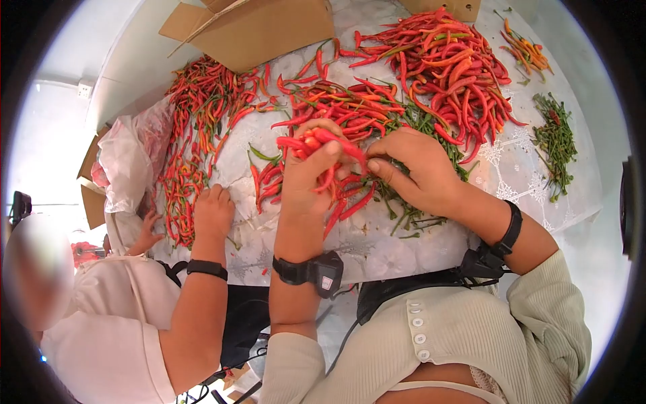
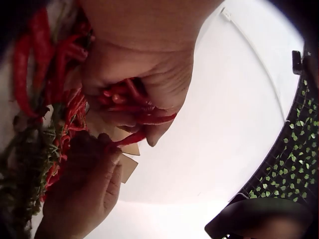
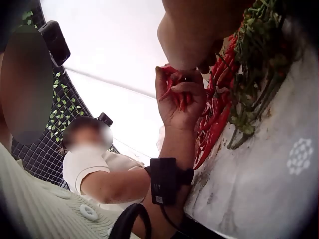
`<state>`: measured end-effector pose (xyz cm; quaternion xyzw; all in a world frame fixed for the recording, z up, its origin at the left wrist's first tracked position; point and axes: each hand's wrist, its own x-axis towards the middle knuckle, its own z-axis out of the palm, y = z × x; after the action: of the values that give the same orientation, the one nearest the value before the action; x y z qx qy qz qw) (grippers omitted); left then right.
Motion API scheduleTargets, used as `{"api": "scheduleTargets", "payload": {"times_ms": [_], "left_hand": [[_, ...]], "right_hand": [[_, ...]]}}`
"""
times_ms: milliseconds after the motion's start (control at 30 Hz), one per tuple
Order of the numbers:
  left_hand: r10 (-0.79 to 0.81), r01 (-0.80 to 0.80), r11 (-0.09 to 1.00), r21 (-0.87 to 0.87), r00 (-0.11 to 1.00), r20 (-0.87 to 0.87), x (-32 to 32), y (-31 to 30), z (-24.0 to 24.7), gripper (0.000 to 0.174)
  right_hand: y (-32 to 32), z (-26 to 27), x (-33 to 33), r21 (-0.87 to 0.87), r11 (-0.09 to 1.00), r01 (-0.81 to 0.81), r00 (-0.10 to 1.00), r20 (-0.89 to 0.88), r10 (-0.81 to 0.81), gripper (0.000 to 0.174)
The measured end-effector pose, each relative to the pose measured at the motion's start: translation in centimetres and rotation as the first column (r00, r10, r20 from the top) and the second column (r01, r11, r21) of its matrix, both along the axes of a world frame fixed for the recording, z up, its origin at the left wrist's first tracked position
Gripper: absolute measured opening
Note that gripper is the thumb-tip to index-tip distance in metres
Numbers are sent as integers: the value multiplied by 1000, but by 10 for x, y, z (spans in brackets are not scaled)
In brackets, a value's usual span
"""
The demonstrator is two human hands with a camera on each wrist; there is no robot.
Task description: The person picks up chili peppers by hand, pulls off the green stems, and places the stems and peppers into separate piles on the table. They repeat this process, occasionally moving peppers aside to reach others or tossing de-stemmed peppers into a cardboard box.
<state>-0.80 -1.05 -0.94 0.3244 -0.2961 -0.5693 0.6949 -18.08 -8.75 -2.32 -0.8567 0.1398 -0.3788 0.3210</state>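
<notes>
My left hand [image 1: 308,176] grips several red chili peppers [image 1: 311,143] in its curled fingers. One red chili [image 1: 344,144] sticks out of it toward the right, under the thumb. My right hand [image 1: 420,172] pinches this chili's outer end between thumb and forefinger. In the left wrist view, the chili [image 2: 133,138] spans from the left hand to the right fingertips [image 2: 113,152]. The held bunch [image 3: 177,92] also shows in the right wrist view. Below both hands lie loose red chilies [image 1: 353,202] and a heap of green stems [image 1: 424,124].
A large red chili pile [image 1: 464,74] lies at the back right, with more stems [image 1: 555,141] beyond. A cardboard box [image 1: 269,34] stands behind. At left, another person's hand [image 1: 214,212] rests by more chilies [image 1: 182,202], near a plastic bag [image 1: 131,151].
</notes>
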Motion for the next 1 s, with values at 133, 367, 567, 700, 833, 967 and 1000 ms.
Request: {"api": "scheduleTargets", "payload": {"times_ms": [133,367,567,700,833,967,1000], "left_hand": [[34,-42,995,-90,996,-86,9,-3,-4,18],[104,-109,994,-15,976,-190,3,-1,3,17],[44,-50,998,-32,986,-162,8,0,2,19],[38,-40,999,-22,994,-105,7,-1,1,21],[64,-62,997,41,997,-40,3,-1,4,18],[98,-99,989,106,995,13,-1,-2,7,16],[113,-115,986,117,993,27,-2,-2,7,16]], "right_hand": [[0,-3,0,-124,992,-11,988,-152,-8,14],[1,-5,-1,-159,986,-53,958,-286,5,18],[1,-1,-2,-151,986,-76,949,-314,25,21],[3,-4,-1,-193,977,-91,950,-313,26,22],[5,-5,-2,-212,974,-84,954,-301,17,17],[5,-3,1,-116,992,-47,981,-191,24,14],[4,-1,2,-82,996,-34,991,-135,23,12]]}}
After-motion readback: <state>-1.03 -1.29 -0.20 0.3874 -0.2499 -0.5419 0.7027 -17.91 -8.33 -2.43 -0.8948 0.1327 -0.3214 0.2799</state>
